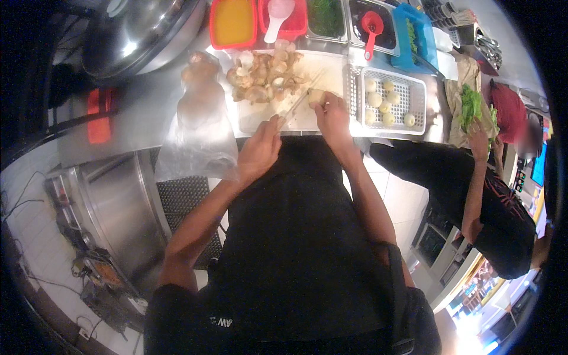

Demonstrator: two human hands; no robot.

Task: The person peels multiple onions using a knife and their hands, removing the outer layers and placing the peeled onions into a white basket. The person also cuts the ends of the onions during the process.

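Observation:
My left hand [261, 148] grips the handle of a kitchen knife [296, 105], its blade slanting up and to the right over a pale cutting board [262, 122]. The fingers of my right hand [333, 119] hold an onion [316, 97] close beside the blade; whether the two touch, I cannot tell. A heap of brown onion skins [262, 75] covers the board's far left part. Right of the board, several peeled onions [375, 99] lie in a white perforated plastic basket [401, 126].
A clear plastic bag [204, 133] with onions hangs over the counter's front edge at left. Behind the board stand a red tub of yellow liquid [233, 22], metal pans [327, 20] and a blue container [412, 40]. At right a co-worker's hand [477, 137] touches leafy lettuce [471, 106].

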